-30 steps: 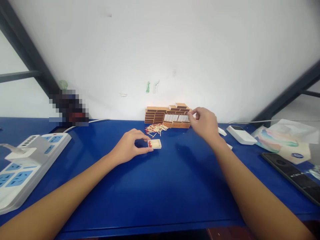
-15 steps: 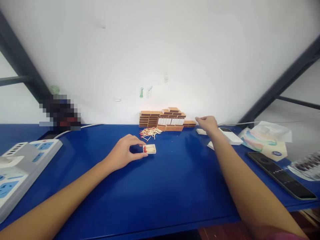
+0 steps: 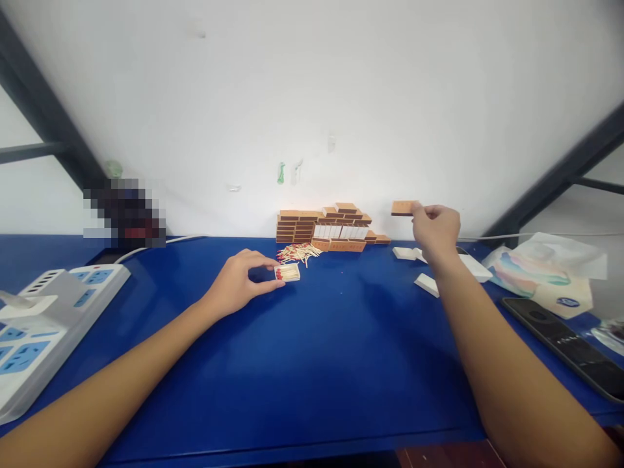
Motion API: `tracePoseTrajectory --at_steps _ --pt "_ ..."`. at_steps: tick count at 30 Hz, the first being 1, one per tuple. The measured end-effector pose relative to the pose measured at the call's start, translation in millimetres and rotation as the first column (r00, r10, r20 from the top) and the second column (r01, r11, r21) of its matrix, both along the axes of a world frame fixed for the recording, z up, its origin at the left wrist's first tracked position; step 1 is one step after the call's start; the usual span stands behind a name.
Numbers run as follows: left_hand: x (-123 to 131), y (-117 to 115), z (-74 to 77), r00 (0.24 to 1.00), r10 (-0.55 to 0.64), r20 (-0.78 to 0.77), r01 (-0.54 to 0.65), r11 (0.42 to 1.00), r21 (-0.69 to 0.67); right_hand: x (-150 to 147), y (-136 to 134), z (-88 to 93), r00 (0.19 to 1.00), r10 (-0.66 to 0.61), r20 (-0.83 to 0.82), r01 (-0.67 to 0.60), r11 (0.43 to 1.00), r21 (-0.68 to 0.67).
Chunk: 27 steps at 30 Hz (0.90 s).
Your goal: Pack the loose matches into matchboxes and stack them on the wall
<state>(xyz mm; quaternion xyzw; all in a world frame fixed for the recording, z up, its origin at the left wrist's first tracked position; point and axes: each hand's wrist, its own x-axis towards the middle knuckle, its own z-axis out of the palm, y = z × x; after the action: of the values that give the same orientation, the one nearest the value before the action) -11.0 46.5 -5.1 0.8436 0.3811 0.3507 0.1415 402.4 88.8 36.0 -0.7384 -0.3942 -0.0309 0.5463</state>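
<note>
My left hand (image 3: 244, 281) pinches a white matchbox tray (image 3: 291, 273) by its left end, thumb in front and fingers behind. Red-tipped matches fill the tray. Raised above the table on the right, my right hand (image 3: 436, 231) grips the right end of an orange and brown matchbox sleeve (image 3: 402, 208). Loose matches (image 3: 298, 253) lie in a heap just behind the tray. A stack of matchboxes (image 3: 319, 231) stands against the wall, some on edge with white ends showing. White matchbox trays (image 3: 427, 284) rest below and beside my right hand.
On the left is a white power strip (image 3: 63, 325) with a plug and a cable (image 3: 156, 247). A tissue pack (image 3: 541, 270) and a black phone (image 3: 565, 344) lie on the right of the blue table (image 3: 292, 377). Dark metal bars flank both sides.
My right hand has risen from behind the white trays and now holds a matchbox sleeve in the air. My left hand keeps its pinch on the match-filled tray. The view has shifted slightly.
</note>
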Motion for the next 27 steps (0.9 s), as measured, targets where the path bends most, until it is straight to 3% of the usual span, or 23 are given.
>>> tracePoseTrajectory --at_steps 2,3,5,8,10,16,20,24,27 --pt "0 -1 1.4 1.0 0.016 0.013 -0.016 1.0 0.005 -38 -18 2.0 0.966 0.259 0.007 -0.259 0.965 -0.028" --pt "-1 -1 1.8 1.0 0.02 0.018 -0.02 1.0 0.006 -59 -26 -0.2 0.912 0.409 0.029 -0.407 0.911 -0.06" --pt "-1 -1 1.9 0.999 0.019 0.029 -0.019 1.0 0.004 -101 -41 -9.4 0.739 0.672 0.047 -0.663 0.738 -0.125" --pt "-1 -2 1.2 0.999 0.021 0.05 -0.02 1.0 -0.013 -142 -54 -25.0 0.559 0.829 -0.033 -0.817 0.544 -0.193" --pt "-1 -2 0.8 0.998 0.029 0.054 -0.027 0.999 -0.035 -151 -57 -30.8 0.498 0.863 -0.081 -0.856 0.475 -0.202" --pt "0 -3 0.0 0.993 0.047 0.107 -0.033 0.992 -0.125 -143 -57 -30.2 0.481 0.867 -0.132 -0.865 0.446 -0.23" --pt "0 -2 -1.6 0.984 0.033 0.173 -0.004 0.986 -0.167 -142 -55 -35.2 0.417 0.877 -0.24 -0.906 0.38 -0.186" --pt "0 -1 -1.7 0.973 0.048 0.228 -0.001 0.98 -0.198 -151 -55 -45.2 0.453 0.838 -0.304 -0.883 0.469 -0.024" --pt "1 -3 -1.4 0.967 0.07 0.247 -0.019 0.979 -0.203 -162 -62 -47.8 0.454 0.844 -0.284 -0.886 0.461 -0.045"
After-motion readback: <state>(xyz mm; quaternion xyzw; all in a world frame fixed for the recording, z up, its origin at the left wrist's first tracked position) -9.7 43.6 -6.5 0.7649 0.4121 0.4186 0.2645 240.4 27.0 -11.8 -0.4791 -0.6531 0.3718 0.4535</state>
